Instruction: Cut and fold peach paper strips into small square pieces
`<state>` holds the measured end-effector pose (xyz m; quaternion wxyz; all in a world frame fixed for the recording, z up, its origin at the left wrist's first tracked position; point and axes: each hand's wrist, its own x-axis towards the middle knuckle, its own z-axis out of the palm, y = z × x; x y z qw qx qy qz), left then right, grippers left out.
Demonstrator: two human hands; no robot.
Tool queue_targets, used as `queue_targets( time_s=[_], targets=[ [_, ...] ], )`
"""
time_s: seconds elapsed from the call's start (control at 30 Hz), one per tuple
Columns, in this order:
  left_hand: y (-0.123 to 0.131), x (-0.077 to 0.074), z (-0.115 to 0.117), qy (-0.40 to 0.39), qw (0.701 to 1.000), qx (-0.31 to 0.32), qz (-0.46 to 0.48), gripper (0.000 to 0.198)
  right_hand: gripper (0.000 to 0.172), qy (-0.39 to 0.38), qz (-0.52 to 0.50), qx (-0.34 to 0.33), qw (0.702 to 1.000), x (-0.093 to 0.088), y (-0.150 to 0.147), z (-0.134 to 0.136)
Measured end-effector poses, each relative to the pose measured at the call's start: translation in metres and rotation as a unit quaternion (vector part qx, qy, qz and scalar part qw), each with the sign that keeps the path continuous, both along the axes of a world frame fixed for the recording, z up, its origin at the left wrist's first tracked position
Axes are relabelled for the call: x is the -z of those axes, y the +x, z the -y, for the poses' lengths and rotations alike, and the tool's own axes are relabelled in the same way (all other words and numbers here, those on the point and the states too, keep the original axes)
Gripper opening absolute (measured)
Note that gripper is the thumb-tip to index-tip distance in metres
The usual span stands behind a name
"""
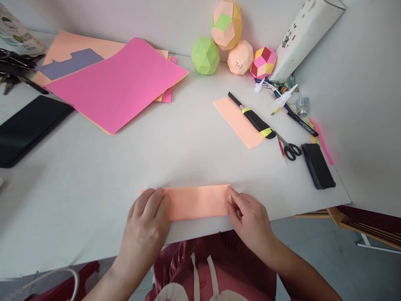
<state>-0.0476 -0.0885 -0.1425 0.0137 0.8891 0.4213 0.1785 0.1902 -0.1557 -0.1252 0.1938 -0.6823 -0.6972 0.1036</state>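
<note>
A folded strip of peach paper [197,202] lies at the near edge of the white table [175,154]. My left hand [147,221] rests flat on the strip's left end, fingers together and stretched over it. At the right end, my right hand [250,217] pinches the upper corner between thumb and fingers. Both hands touch the strip and it stays flat on the table.
A second peach strip [233,117] lies further back with a black and yellow cutter [253,119] on it. Scissors [288,146], a phone [318,165], pens and glue sit right. Paper polyhedra [227,25] stand at the back. Pink sheets [119,85] and a dark tablet [28,127] lie left.
</note>
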Motion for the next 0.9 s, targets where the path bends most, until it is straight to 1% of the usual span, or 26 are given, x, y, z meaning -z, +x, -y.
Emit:
queue_targets(
  time_s=[0.13,0.23,0.33,0.53,0.67,0.73,0.83,0.9],
  targets=[
    [0.012,0.008,0.009,0.015,0.996,-0.064,0.054,0.018,0.024,0.073,0.046,0.017,0.996,0.008,-0.010,0.006],
    [0.019,0.009,0.014,-0.016,0.993,-0.108,0.044,0.029,0.023,0.106,0.061,0.011,0.992,0.012,-0.013,0.008],
    [0.022,0.008,0.019,-0.051,0.990,-0.129,0.010,0.041,0.027,0.114,0.092,0.005,0.989,0.014,-0.014,0.009],
    [0.023,0.007,0.024,-0.063,0.989,-0.130,-0.027,0.052,0.035,0.101,0.148,-0.003,0.984,0.013,-0.017,0.010],
    [0.023,0.010,0.023,-0.062,0.991,-0.118,-0.025,0.061,0.042,0.102,0.165,0.002,0.981,0.014,-0.015,0.011],
    [0.023,0.012,0.023,-0.065,0.991,-0.112,-0.020,0.065,0.042,0.100,0.172,0.013,0.980,0.014,-0.012,0.011],
    [0.023,0.013,0.024,-0.067,0.992,-0.106,-0.017,0.068,0.038,0.090,0.150,0.024,0.984,0.013,-0.008,0.013],
    [0.023,0.013,0.024,-0.069,0.992,-0.104,-0.018,0.068,0.035,0.078,0.106,0.032,0.991,0.011,-0.006,0.013]
  ],
)
